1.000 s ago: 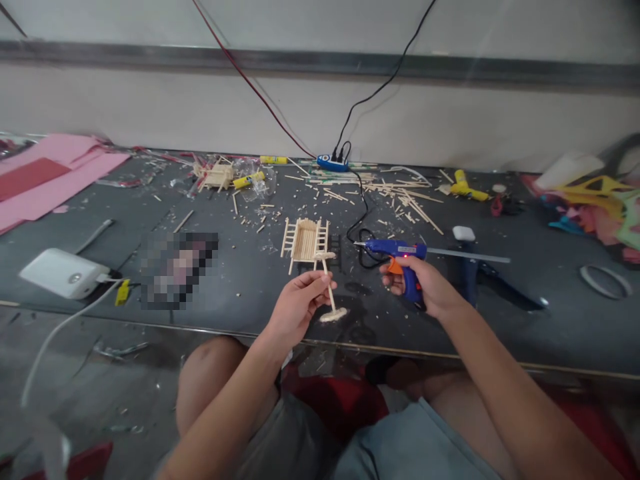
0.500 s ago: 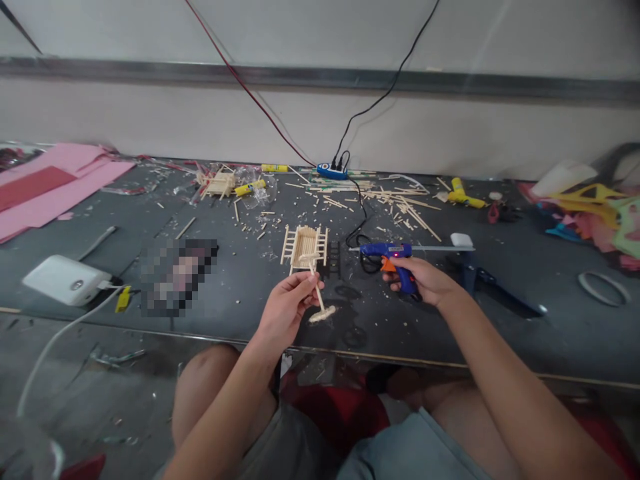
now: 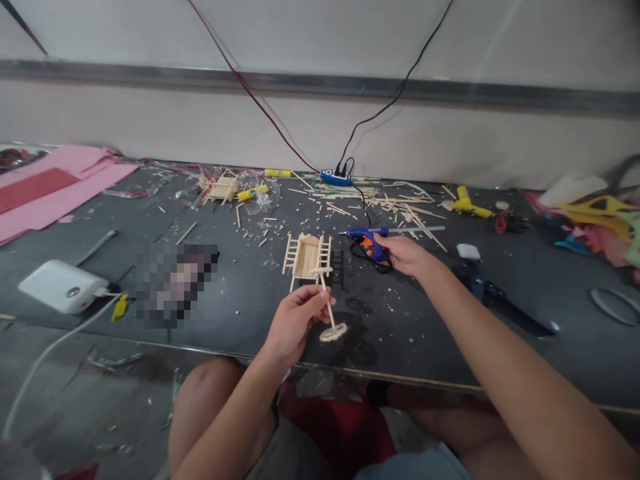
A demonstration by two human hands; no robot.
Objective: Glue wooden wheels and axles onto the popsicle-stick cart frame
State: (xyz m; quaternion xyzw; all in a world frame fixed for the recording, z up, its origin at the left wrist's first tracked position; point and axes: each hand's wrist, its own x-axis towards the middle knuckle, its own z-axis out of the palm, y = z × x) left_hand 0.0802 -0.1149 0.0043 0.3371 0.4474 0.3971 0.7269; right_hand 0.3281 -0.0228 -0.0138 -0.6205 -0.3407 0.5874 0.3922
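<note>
My left hand (image 3: 295, 317) pinches a thin wooden stick piece (image 3: 329, 309) with a small crosspiece on top and a round base at the bottom, held just above the table's near edge. Behind it stands a small wooden stick model (image 3: 307, 254) shaped like a cart with ladder-like sides. My right hand (image 3: 406, 254) reaches forward and grips a blue glue gun (image 3: 367, 237) with an orange trigger, low over the dark table beside the model, its nozzle pointing left.
The dark table (image 3: 240, 293) is littered with wooden sticks (image 3: 400, 207) and chips. A blue power strip (image 3: 335, 177) with cables sits by the wall. A white box (image 3: 63, 287) lies left, pink sheets (image 3: 55, 187) far left, blue pliers (image 3: 487, 290) and coloured scraps (image 3: 600, 217) right.
My right hand has carried the glue gun forward and left, away from me, down toward the table beside the model. My left hand keeps the stick piece in about the same place.
</note>
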